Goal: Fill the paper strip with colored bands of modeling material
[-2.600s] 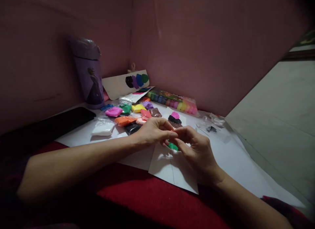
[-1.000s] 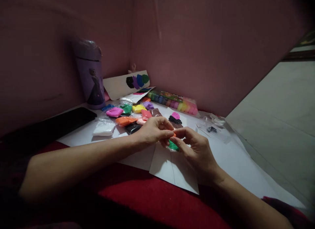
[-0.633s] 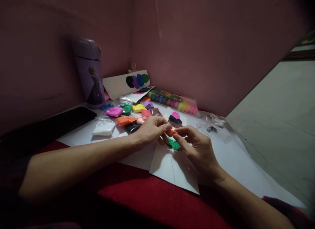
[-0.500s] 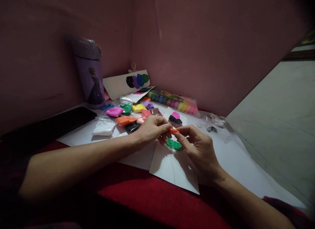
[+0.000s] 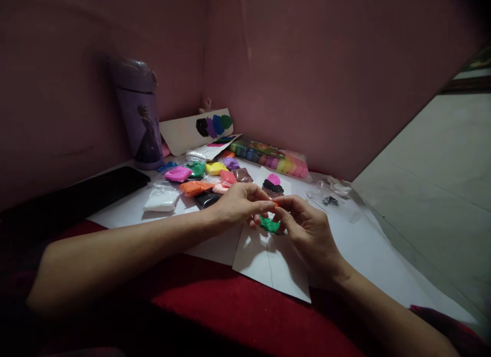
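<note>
fingers (image 5: 264,207) mostly hide the orange piece (image 5: 276,205)

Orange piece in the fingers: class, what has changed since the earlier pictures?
The left hand has moved its thumb right, toward the right hand, leaving less of the orange piece showing than just before. Neither visibly let go. The white card and purple container stayed put.

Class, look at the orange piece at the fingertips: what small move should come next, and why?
I would probably ease the left hand back slightly, leaving the orange piece with the right hand: the fingertips of both hands meet at it and only a sliver shows, so its shape is hard to judge.
</note>
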The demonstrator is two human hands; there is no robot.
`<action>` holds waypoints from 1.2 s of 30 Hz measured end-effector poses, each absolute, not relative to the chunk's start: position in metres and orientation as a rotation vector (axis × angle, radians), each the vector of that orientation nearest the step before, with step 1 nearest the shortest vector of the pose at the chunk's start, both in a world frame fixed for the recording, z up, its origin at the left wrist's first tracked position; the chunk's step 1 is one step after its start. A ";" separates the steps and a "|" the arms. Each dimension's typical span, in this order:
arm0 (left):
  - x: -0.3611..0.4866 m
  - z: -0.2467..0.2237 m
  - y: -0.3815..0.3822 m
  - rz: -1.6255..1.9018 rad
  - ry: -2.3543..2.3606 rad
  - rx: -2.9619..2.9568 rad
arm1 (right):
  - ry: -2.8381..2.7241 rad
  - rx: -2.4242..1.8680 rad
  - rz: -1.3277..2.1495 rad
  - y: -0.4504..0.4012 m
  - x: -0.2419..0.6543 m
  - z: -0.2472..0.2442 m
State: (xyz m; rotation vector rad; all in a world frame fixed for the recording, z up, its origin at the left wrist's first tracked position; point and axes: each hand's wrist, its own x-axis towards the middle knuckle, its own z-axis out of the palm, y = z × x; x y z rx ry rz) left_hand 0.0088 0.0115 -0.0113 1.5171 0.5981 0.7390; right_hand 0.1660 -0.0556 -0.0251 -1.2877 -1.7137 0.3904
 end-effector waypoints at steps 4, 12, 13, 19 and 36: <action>0.009 -0.014 0.013 0.731 0.571 1.514 | -1.747 -1.274 0.410 -0.057 0.165 -0.025; 0.008 -0.009 0.012 0.729 0.624 1.552 | -1.753 -1.237 0.457 -0.058 0.164 -0.021; 0.008 -0.009 0.011 0.732 0.627 1.560 | -1.753 -1.235 0.462 -0.058 0.164 -0.021; 0.008 -0.008 0.011 0.744 0.608 1.574 | -1.754 -1.244 0.434 -0.058 0.164 -0.022; 0.008 -0.012 0.012 0.725 0.564 1.548 | -1.773 -1.224 0.295 -0.059 0.163 -0.020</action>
